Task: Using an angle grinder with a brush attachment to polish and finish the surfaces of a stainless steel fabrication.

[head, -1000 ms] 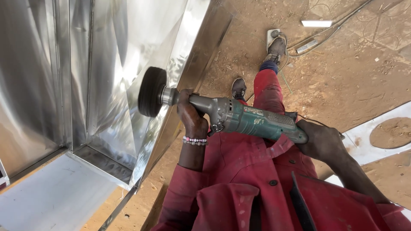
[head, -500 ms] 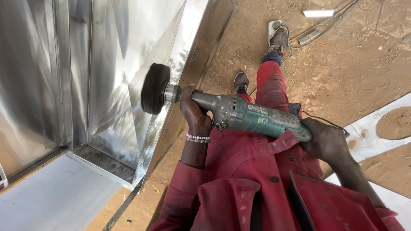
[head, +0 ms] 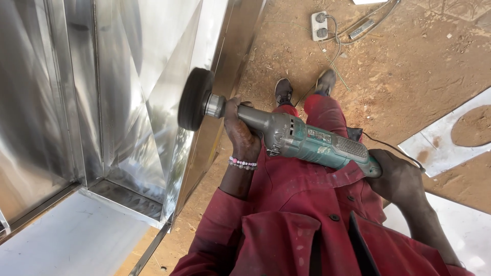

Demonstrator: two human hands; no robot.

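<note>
**Two hands on a polishing tool at a steel panel**

The green power tool (head: 307, 143) lay across the person's front, its dark round pad (head: 195, 99) at about ten o'clock, touching or just off the shiny steel cabinet (head: 148, 92); which, could not be told. The left hand (head: 241, 134) was wrapped tight around the grey neck behind the pad, and the right hand (head: 396, 174) was closed on the rear end at four o'clock. The tool looked heavy, stiff and nose-weighted, best held at neck and tail as here. The steel sheet looked thin, slick and easily marked. The cabinet stood open; nothing showed inside. A power strip (head: 320, 25) lay on the dirt floor (head: 409, 76) at twelve o'clock.
</note>
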